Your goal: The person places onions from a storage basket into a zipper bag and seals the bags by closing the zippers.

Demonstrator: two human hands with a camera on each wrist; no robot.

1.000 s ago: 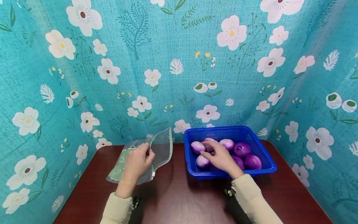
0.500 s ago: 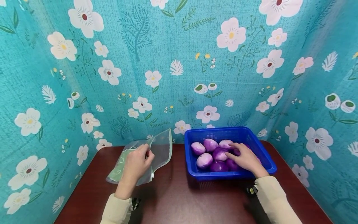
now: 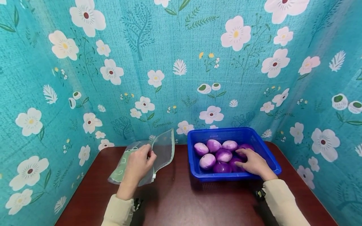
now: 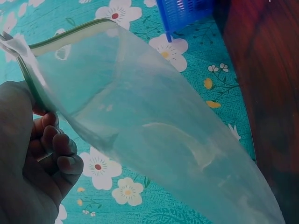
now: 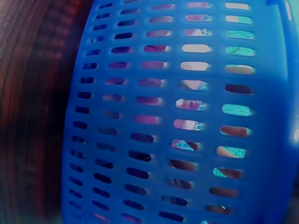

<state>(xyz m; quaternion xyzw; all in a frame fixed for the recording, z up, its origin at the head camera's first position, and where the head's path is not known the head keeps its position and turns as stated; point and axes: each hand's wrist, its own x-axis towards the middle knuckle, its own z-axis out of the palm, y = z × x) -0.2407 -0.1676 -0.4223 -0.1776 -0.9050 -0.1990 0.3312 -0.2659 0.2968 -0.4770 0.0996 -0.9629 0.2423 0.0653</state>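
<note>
My left hand [image 3: 140,164] pinches the edge of a clear zip bag [image 3: 164,149] with a pale green printed panel [image 3: 123,166]. In the left wrist view, the bag's mouth gapes beside the curled fingers [image 4: 70,164]. Several red onions [image 3: 207,161], purple and whitish, lie in a blue plastic basket [image 3: 195,173]. My right hand [image 3: 255,162] reaches in at the basket's right side, fingers bent over the onions there and thumb apart from them. It hides the onion beneath, and I cannot tell whether it grips one. The basket's slotted wall [image 5: 163,112] fills the right wrist view.
Both things stand on a dark reddish-brown table [image 3: 181,201], the bag left and the basket right. A turquoise floral cloth [image 3: 175,78] hangs behind and along both sides. A white zip slider [image 3: 153,177] sits at the bag's near corner.
My right hand has moved right, from the left-middle onions to those at the basket's right side, uncovering the middle ones. My left hand and the bag stay put.
</note>
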